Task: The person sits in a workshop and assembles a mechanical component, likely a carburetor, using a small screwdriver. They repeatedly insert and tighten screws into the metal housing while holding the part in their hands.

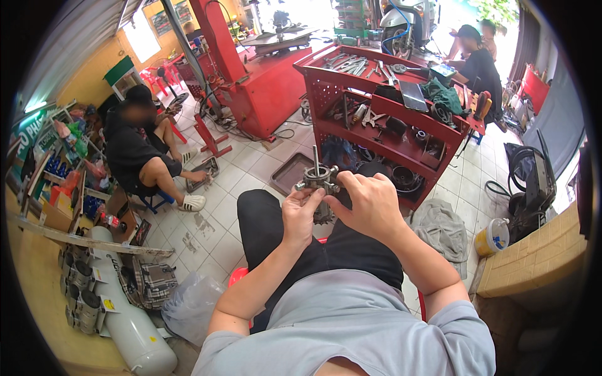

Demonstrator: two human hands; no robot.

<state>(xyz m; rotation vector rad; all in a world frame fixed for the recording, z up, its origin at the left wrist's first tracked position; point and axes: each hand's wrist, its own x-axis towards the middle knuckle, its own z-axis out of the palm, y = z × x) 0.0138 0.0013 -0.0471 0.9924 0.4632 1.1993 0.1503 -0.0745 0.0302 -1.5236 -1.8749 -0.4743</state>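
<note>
A small grey metal carburetor (318, 178) is held upright above my knees, with a thin metal rod (316, 156) standing up from its round top. My left hand (301, 215) grips the body from the left, thumb pressed on its front. On the other side my right hand (371, 203) is closed at the carburetor, its index finger and thumb against the right side. The right hand's fingers partly cover the lower body, so what they pinch there is hidden.
Beyond my knees a brown tray (295, 173) lies on the tiles. A red tool cart (382, 116) with wrenches and parts stands ahead right. One person (141, 141) sits at left, another (481, 72) at far right. A grey cloth (441, 232) and yellow-white bucket (491, 238) are at right.
</note>
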